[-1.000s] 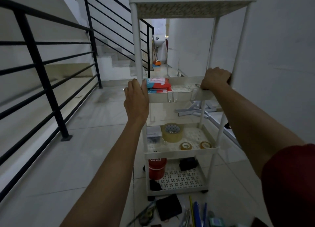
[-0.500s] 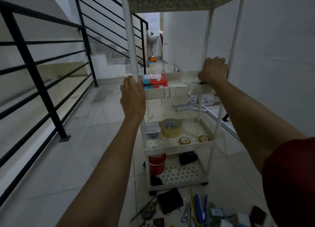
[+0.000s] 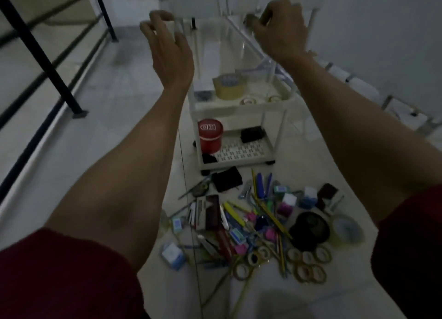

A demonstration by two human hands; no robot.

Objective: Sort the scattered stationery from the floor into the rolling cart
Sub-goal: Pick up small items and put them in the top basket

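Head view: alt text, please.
Left hand and right hand hover by a white cart, blurred; whether the right grips it is unclear. Tape rolls sit on its middle shelf, a red tub on the bottom. Pens and tape rings litter the floor in front.

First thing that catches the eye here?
A colourful heap of pens, pencils, tape rings and small boxes sprawls on the pale floor, lower centre. Just behind stands the white tiered rolling cart, red round tub on its bottom shelf, with left hand and right hand raised before it.
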